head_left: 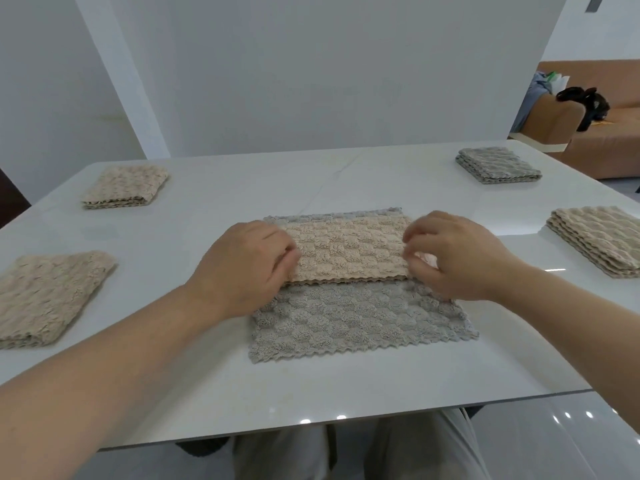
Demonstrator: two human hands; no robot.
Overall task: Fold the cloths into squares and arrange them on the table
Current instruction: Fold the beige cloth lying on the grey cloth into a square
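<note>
At the surface's (311, 393) centre a waffle-textured grey cloth (360, 317) with zigzag edges lies flat. A beige band (349, 251) is folded across its far half, possibly its own reverse side. The left hand (242, 268) pinches the band's nine o'clock end with curled fingers; the right hand (453, 258) pinches the three o'clock end. Four folded squares surround it: beige at ten (126, 185), nine (52, 296) and three (599, 237), grey at one (497, 164).
</note>
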